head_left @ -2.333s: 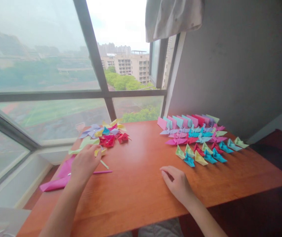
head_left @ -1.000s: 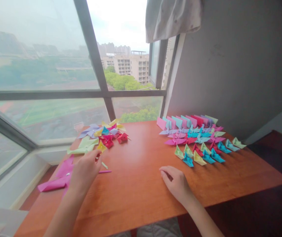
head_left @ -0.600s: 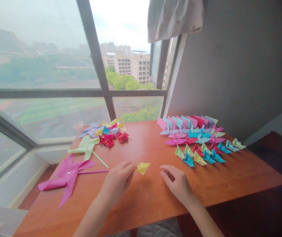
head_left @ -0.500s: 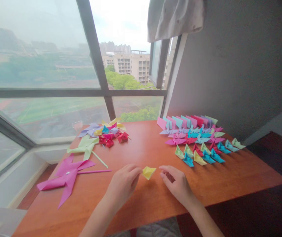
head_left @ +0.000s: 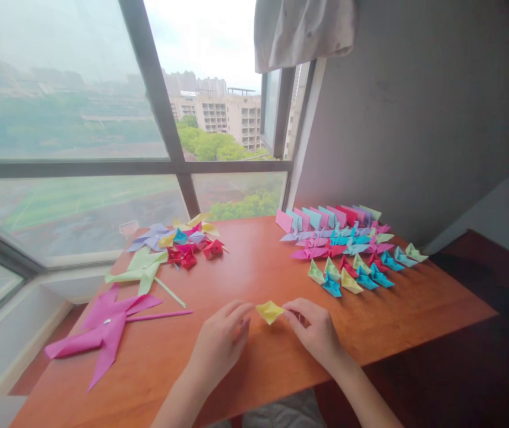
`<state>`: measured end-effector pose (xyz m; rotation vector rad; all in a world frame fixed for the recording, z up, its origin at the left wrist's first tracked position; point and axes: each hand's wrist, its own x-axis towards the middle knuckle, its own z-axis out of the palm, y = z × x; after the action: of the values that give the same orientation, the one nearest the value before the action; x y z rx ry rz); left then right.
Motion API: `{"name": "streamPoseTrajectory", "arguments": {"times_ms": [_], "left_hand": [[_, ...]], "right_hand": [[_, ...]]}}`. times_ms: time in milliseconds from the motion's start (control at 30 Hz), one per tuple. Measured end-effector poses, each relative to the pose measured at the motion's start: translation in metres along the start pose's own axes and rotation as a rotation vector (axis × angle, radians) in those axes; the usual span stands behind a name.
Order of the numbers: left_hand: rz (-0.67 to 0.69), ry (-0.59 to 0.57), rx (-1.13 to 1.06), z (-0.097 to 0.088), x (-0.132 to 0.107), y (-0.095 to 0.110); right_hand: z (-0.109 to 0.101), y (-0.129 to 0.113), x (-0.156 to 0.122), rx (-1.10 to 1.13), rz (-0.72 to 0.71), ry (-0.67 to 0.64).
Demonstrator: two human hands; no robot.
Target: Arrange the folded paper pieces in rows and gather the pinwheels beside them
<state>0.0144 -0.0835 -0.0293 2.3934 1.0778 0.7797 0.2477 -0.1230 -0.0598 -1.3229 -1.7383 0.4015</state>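
Observation:
A small yellow folded paper piece [head_left: 269, 311] is held just above the wooden table [head_left: 254, 362] near its front edge. My left hand [head_left: 219, 345] pinches its left side and my right hand [head_left: 314, 333] pinches its right side, fingers curled. At the back left lies a pile of small folded papers [head_left: 183, 244] in red, yellow, blue and purple.
Rows of several coloured folded paper shapes [head_left: 347, 249] cover the right back of the table. A pink paper pinwheel [head_left: 105, 327] and a green pinwheel [head_left: 142, 270] lie at the left. A large window stands behind, a grey wall at the right.
My left hand took a yellow folded piece from the left pile and carried it to the table's front middle. My right hand came up and took hold of its other side.

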Motion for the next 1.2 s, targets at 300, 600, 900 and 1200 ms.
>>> {"name": "streamPoseTrajectory", "arguments": {"times_ms": [300,600,900,1200], "left_hand": [[-0.076,0.002,-0.014,0.003,-0.004,-0.009],[-0.083,-0.035,0.009,0.005,-0.004,-0.009],[-0.078,-0.027,0.001,0.005,-0.004,-0.009],[-0.065,-0.010,0.001,0.006,-0.004,-0.010]], "right_hand": [[-0.070,0.018,-0.006,-0.214,0.153,0.423],[-0.198,0.112,-0.034,-0.578,0.518,0.759],[-0.207,0.161,-0.053,-0.763,0.556,0.605],[-0.209,0.181,-0.051,-0.762,0.598,0.541]]}}
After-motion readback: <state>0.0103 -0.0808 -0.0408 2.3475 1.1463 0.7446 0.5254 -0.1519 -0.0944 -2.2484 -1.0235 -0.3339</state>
